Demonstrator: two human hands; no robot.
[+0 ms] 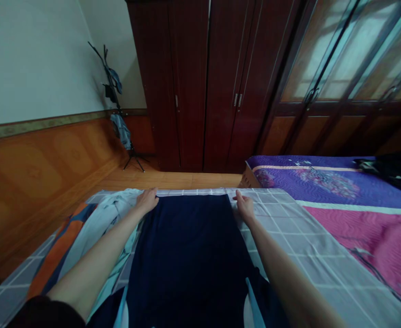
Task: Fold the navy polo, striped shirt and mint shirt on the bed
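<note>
One light-blue-trimmed navy shirt (192, 246) is spread flat on a grey checked bedsheet (289, 232), its far left corner pinched by the left hand (147, 200), while the right hand (245, 207) is held released, fingers loosely parted, just outside the shirt's far right corner.

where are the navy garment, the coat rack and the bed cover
Navy garment (190, 255): head view, middle of its body
Coat rack (119, 107): head view, on its pole
Bed cover (351, 223): head view, pink part
</note>
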